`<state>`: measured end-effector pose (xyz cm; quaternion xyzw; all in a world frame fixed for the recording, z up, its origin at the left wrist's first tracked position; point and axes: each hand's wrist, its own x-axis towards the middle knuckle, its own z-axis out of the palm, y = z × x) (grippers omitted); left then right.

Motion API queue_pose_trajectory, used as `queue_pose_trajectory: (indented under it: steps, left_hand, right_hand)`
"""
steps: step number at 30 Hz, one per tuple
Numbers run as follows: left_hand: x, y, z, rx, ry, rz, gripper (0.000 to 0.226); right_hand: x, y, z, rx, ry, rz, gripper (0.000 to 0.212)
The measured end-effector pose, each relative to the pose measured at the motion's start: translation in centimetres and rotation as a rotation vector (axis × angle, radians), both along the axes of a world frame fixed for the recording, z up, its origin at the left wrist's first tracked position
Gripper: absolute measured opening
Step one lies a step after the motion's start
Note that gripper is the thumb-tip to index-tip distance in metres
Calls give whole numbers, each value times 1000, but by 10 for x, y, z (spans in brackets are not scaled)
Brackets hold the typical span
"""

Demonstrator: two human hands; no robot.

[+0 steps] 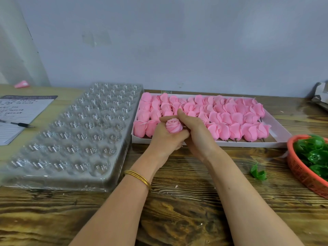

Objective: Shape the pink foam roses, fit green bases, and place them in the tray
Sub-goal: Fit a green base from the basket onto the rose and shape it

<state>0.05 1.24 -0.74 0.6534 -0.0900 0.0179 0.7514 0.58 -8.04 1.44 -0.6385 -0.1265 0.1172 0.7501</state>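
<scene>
Your left hand (164, 137) and right hand (194, 132) both grip one pink rose (174, 125), fingers curled round it, just before the white box (248, 144) of roses. The clear tray (71, 132) lies left; the basket (301, 173) of green bases (314, 153) right.

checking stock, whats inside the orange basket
Green bases lie piled in the basket; those beneath the top layer are hidden, and the frame cuts off its right side.
</scene>
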Motion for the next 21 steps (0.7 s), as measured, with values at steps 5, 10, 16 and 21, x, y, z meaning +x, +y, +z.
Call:
queue_pose_trajectory:
  steps: [5, 10, 16, 21]
  left_hand:
    - [4, 3, -4, -25, 25, -35, 30]
    - [5, 3, -5, -25, 18, -68, 28]
    - [3, 1, 0, 3, 3, -48, 32]
    - [5, 2, -3, 11, 32, -24, 31]
  right_hand:
    - [0, 0, 0, -35, 32, 47, 43]
    - [2, -5, -1, 30, -27, -100, 36]
    - [-1, -4, -4, 78, -84, -64, 25]
    - [1, -5, -6, 117, -46, -36, 25]
